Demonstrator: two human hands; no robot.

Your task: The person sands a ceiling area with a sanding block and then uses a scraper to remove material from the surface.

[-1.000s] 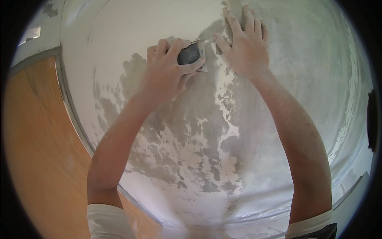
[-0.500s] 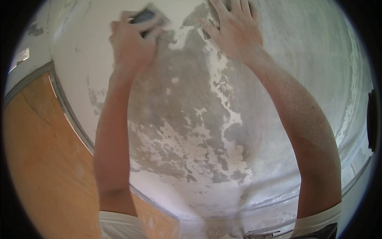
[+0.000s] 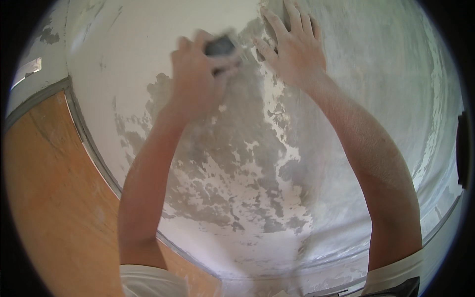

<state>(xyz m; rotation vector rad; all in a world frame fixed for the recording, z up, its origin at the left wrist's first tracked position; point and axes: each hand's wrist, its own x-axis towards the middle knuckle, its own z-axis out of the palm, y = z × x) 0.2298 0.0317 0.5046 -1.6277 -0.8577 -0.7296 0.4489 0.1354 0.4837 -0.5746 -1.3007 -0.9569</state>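
The wall (image 3: 213, 136) before me carries patchy white coating, worn through to grey in the middle. Against its upper part my left hand (image 3: 195, 74) grips a small dark sanding block (image 3: 220, 46), its fingers closed round the sides. Motion blurs this hand and the block, and the block's underside is hidden. Farther right, my right hand (image 3: 298, 57) lies spread on a grey patch, fingers apart and holding nothing. Pale dust coats the right forearm.
An orange-brown panel (image 3: 59, 183) with a grey frame (image 3: 91, 141) stands at the left. A dark object (image 3: 463, 148) sits at the far right rim. Low down, a ledge or trim (image 3: 341, 289) runs below the wall.
My left hand has moved right and down with the sanding block, closer to my right hand. The right hand stays spread on the wall, appearing slightly lower in view.
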